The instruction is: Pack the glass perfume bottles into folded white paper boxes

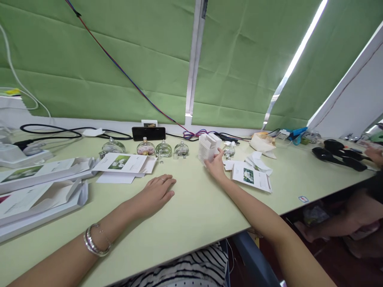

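My left hand [158,191] lies palm down on the pale table [194,211], its fingers stretched out and holding nothing. Further forward, my right hand [215,164] grips the lower right side of a small white carton [207,148] that stands upright with its top flaps raised. Just right of the carton is a round glass perfume bottle [229,150]. Left of it stand more rounded bottles: a clear bottle [181,149], a green-tinted bottle [163,148] and a pinkish bottle [145,146]. Near my right forearm lies an opened flat box [251,177] with a flower picture.
A flattened flower box [121,162] and larger white boxes [44,199] lie at left. Behind the bottles are a black phone [149,133] and cables [203,134]. Crumpled paper [259,162], a beige bag [263,144] and black brushes [341,157] are at right, near another person's hand [374,154].
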`<state>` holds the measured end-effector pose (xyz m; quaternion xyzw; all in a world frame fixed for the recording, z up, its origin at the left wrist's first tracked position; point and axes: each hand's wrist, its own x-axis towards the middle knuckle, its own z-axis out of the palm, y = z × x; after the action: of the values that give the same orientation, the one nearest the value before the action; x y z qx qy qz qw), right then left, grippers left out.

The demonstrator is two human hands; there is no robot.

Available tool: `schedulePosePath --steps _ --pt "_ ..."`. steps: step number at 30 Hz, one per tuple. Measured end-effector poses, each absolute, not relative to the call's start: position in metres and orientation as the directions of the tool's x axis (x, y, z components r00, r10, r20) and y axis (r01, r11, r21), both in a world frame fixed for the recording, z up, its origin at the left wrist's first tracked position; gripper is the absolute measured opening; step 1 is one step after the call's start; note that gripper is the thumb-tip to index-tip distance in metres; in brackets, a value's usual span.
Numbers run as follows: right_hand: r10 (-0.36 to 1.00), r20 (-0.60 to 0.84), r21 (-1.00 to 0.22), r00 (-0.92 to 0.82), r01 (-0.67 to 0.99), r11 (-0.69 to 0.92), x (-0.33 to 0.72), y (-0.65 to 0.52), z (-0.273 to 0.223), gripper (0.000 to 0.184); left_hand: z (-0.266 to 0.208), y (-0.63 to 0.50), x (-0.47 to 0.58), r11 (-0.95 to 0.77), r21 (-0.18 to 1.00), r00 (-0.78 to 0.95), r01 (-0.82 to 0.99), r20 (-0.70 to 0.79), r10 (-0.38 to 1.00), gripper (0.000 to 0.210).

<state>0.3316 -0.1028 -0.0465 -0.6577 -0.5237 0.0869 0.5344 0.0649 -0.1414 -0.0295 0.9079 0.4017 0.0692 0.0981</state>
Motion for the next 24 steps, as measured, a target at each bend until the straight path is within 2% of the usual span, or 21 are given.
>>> schedulePosePath --steps 4,11,24 --pt "0.813 0.435 -0.8 0.386 0.581 0.153 0.319 -0.105 -0.05 0.073 -0.03 -0.141 0.065 -0.659 0.235 0.667 0.715 0.055 0.743 0.048" --pt "0.828 0.377 -0.847 0.415 0.517 0.126 0.319 -0.102 -0.047 0.066 -0.033 -0.14 0.065 -0.679 0.234 0.678 0.696 0.098 0.728 0.046" --pt "0.818 0.427 -0.794 0.386 0.593 0.134 0.321 -0.1 -0.054 0.076 -0.034 -0.138 0.064 -0.673 0.231 0.674 0.702 0.087 0.733 0.047"
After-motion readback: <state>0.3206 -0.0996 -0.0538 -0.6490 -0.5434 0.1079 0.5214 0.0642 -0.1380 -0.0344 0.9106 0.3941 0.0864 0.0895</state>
